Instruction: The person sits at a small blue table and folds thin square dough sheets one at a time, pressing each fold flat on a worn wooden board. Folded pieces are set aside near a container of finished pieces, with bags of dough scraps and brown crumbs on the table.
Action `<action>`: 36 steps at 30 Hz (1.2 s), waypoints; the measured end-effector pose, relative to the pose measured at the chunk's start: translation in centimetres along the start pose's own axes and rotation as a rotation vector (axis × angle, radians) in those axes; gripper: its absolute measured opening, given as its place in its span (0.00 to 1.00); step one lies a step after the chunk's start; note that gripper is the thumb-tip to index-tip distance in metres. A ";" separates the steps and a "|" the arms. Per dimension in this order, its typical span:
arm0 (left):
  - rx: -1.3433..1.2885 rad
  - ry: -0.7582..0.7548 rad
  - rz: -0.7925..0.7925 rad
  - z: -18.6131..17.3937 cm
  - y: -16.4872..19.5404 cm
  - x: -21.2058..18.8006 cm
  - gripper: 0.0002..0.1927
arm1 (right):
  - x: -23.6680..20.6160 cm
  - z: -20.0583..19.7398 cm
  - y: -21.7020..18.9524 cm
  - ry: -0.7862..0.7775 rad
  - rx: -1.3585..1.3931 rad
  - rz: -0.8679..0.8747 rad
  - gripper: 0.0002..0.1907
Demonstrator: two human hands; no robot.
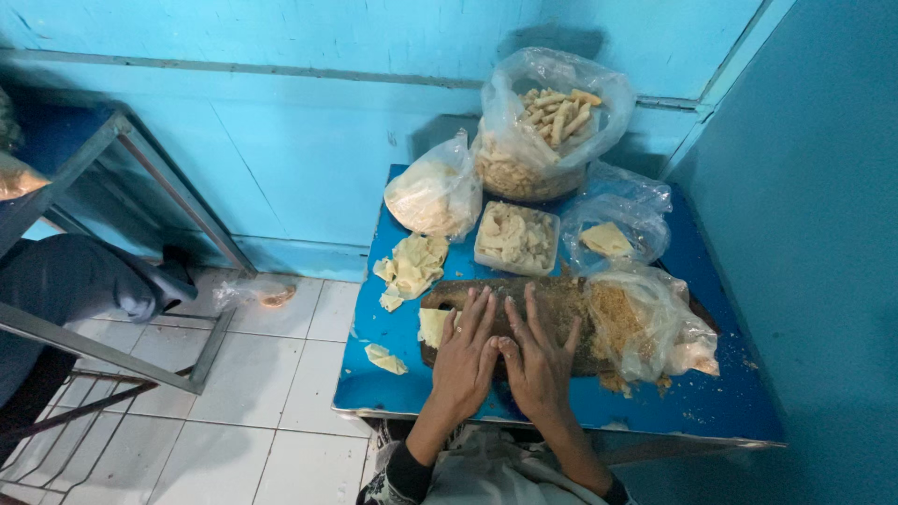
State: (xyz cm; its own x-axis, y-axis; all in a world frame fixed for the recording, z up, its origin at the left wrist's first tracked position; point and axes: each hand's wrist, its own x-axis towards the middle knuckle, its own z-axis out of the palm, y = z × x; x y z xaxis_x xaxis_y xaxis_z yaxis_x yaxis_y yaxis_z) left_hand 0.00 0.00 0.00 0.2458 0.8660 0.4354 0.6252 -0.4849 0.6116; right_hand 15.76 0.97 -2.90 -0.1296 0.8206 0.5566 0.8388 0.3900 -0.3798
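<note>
Resting under flat hands (500,360): brown wooden board (561,313)

Two hands (500,360), four plastic bags (554,122), one tray (516,238)

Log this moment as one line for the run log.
left hand: flat on wooden board | right hand: flat on board, beside left | pale wrapper square: at left fingertips | crumb bag: on board, right

Pale dough square (433,326) flat on dark wooden board (552,309), left end.
</note>
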 end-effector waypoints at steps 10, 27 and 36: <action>0.036 0.019 0.034 0.0 0.0 0.1 0.32 | 0.3 -0.7 -0.7 0.018 0.018 -0.005 0.32; 0.033 0.012 0.017 0.2 0.1 0.0 0.33 | 0.2 -0.4 -0.3 0.008 0.016 -0.006 0.33; 0.030 0.010 0.015 0.0 0.1 0.0 0.32 | 0.1 -0.3 -0.2 0.007 0.021 -0.004 0.33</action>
State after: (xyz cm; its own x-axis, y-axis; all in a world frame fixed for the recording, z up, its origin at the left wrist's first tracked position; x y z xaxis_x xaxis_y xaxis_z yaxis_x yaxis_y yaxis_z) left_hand 0.13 -0.05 0.07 0.2480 0.8575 0.4507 0.6434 -0.4936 0.5851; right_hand 15.77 0.85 -2.55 -0.1292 0.8162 0.5632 0.8271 0.4020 -0.3928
